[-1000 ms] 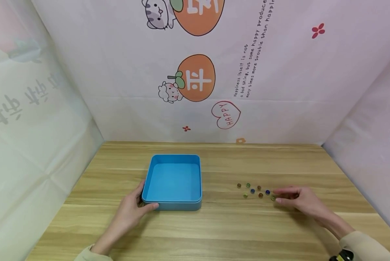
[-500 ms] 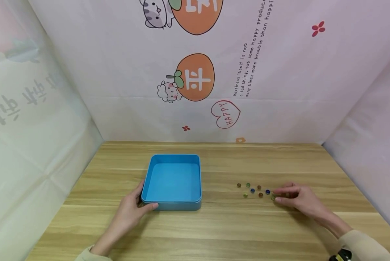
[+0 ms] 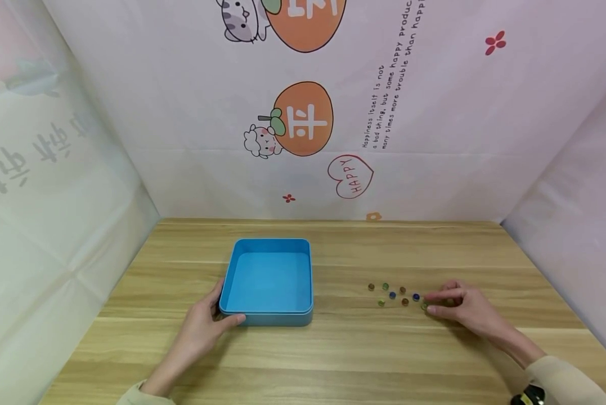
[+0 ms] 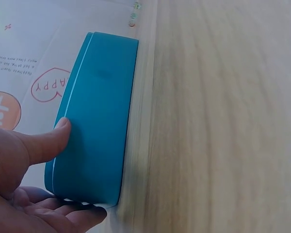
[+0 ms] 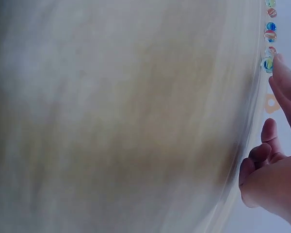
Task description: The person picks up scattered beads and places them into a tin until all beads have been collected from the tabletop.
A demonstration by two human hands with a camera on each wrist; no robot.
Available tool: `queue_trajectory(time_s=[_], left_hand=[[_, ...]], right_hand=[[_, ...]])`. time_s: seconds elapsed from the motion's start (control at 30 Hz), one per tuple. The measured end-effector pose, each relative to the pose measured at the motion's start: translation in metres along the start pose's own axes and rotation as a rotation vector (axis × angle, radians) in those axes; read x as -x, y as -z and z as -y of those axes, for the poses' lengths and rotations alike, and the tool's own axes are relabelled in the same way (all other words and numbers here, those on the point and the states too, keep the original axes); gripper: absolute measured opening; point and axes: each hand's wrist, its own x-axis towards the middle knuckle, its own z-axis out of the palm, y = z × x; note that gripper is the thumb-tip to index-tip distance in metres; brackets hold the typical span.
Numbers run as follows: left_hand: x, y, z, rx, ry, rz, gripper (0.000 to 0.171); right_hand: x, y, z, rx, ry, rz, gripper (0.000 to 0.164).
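**Eight Small Coloured Glass Marbles (image 3: 392, 295) Beside Right Hand (image 3: 467, 309)**

Right of the wood-grain desk's (image 3: 333, 360) centre, narrowed thumb and forefinger flank the rightmost marble (image 3: 423, 306); whether they pinch it cannot be told. The left hand (image 3: 201, 320) grips one square, open blue box (image 3: 277, 320) by its near-left corner. Beyond the far edge, a white printed sheet (image 3: 434, 185) reads "HAPPY."

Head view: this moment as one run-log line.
left hand: holds blue box | right hand: at rightmost marble, grip unclear | other marbles: spread on table
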Motion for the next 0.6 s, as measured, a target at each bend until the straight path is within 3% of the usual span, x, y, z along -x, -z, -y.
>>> queue_trajectory(time_s=[0.6], left_hand=[[0.0003, -0.001, -0.0016, 0.007, -0.004, -0.001, 0.094]], right_hand=[[-0.0013, -0.0023, -0.0037, 0.056, 0.031, -0.012, 0.026]])
